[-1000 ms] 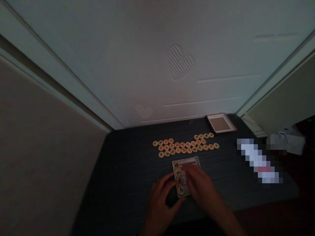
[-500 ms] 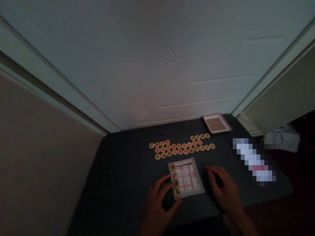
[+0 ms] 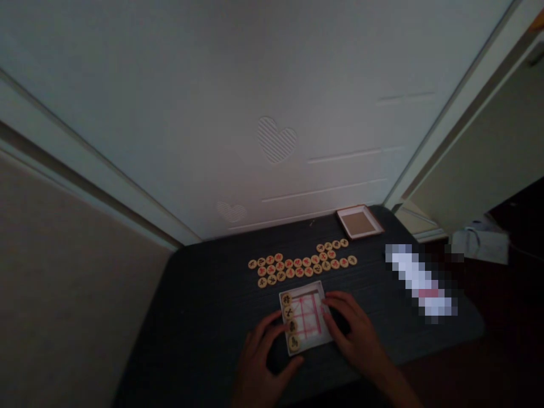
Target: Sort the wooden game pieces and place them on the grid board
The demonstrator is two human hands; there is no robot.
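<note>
Two hands flank one square, white-walled box (image 3: 312, 327): the left hand (image 3: 260, 361) at eight o'clock is parted and curved, fingertips at the wall; the right hand (image 3: 359, 335) at four o'clock is bent, fingertips on the wall, its grip unclear. Inside, four round, wood-coloured pieces (image 3: 289, 313) line the nine-o'clock side of a red grid (image 3: 310, 312). At twelve, 28 flat loose pieces (image 3: 300, 272) form uneven rows on the dark, streaky tabletop (image 3: 204, 317). One square, brown-bottomed lid (image 3: 359, 224) lies at one o'clock.
</note>
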